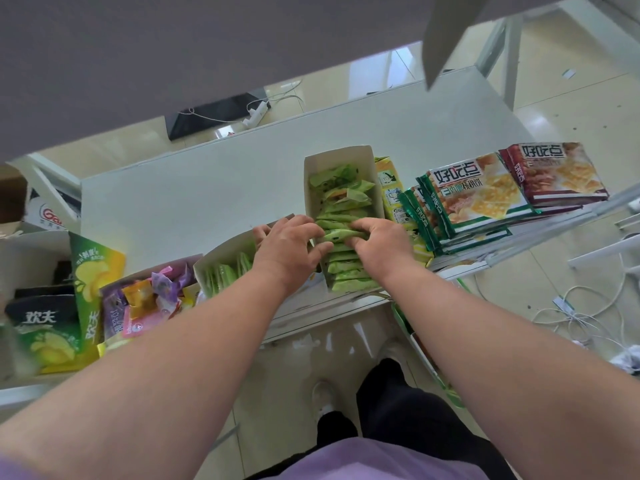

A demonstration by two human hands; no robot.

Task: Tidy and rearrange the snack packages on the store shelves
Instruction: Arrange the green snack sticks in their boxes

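A white cardboard tray [367,157] stands lengthwise on the white shelf [214,188] and holds a row of several green snack packets [341,202]. My left hand [289,249] and my right hand [379,249] meet over the tray's middle. Both pinch the same green packet [341,234] by its two ends, fingers curled round it. A second white tray [221,254] with more green packets lies at an angle just left of my left hand, partly hidden by my forearm.
Green and red cracker packs [485,195] are stacked on the right. A yellow box [391,188] stands beside the tray. A purple box of mixed candies [149,299] and green chip bags [93,271] sit on the left. Another shelf board [173,46] hangs overhead. Cables lie on the floor.
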